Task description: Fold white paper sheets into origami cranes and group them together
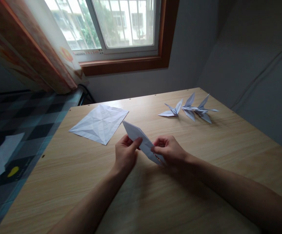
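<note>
A folded piece of white paper (143, 145) is held tilted above the table, between my two hands. My left hand (127, 152) pinches its left side, with the thumb lying on the face toward me. On the right edge, my right hand (169, 150) grips it between thumb and curled fingers. The paper's lower end shows a gap between its layers. Beyond my left hand lies an unfolded white sheet (99, 123), flat and marked with crossing creases. Farther back on the right are several folded paper cranes (196, 109), set close together with their wings up.
The light wooden table (87, 188) has its far edge near a wall and a barred window (126, 26). To the left is a checked cloth surface (14, 126) with loose white paper (8, 149) on it. A patterned curtain (41, 48) hangs at the upper left.
</note>
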{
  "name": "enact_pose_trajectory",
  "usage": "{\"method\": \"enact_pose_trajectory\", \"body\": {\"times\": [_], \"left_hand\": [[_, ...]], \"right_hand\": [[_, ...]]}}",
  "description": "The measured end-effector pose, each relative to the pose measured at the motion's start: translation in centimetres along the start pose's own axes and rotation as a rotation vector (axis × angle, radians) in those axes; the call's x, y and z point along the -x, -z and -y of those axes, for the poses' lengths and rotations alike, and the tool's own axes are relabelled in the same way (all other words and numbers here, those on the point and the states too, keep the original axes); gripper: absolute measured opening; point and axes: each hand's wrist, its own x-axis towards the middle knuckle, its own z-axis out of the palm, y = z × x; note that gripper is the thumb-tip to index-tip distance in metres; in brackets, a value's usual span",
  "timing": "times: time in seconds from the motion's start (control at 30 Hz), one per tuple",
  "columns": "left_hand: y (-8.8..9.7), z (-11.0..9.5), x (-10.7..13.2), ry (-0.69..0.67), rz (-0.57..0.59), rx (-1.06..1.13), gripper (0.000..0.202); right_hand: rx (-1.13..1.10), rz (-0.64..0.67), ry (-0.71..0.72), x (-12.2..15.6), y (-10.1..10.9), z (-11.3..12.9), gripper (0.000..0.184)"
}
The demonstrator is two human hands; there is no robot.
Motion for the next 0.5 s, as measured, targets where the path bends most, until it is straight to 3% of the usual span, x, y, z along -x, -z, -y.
{"method": "enact_pose_trajectory", "body": {"times": [0.07, 0.13, 0.17, 0.23, 0.3, 0.4, 0.43, 0.5], "left_hand": [[0.2, 0.0, -0.3, -0.059, -0.029, -0.058, 0.055], [0.5, -0.3, -0.5, -0.217, -0.082, -0.263, 0.083], [0.8, -0.5, -0.6, -0.332, -0.101, -0.418, 0.089], [1.2, -1.1, -0.5, -0.582, -0.066, -0.777, 0.081], [1.4, -1.6, -0.3, -0.741, 0.150, -1.060, 0.053], [1.3, -2.3, 0.1, -0.737, 0.617, -1.229, 0.019], [1.2, -2.4, 0.2, -0.700, 0.697, -1.243, 0.020], [0.9, -2.8, 0.4, -0.615, 0.704, -1.231, 0.027]], "right_hand": [[0.066, 0.022, -0.003, -0.1, 0.6, 0.0, 0.013], [0.157, 0.070, 0.009, -0.2, 1.2, 0.0, 0.013], [0.211, 0.103, 0.023, -0.2, 1.5, 0.1, 0.013], [0.319, 0.176, 0.071, -0.3, 2.0, 0.3, 0.014], [0.408, 0.259, 0.136, -0.4, 2.4, 0.7, 0.016], [0.455, 0.353, 0.186, -0.4, 2.9, 1.1, 0.019], [0.446, 0.362, 0.182, -0.5, 3.1, 1.1, 0.021], [0.371, 0.341, 0.132, -0.7, 3.5, 1.0, 0.024]]}}
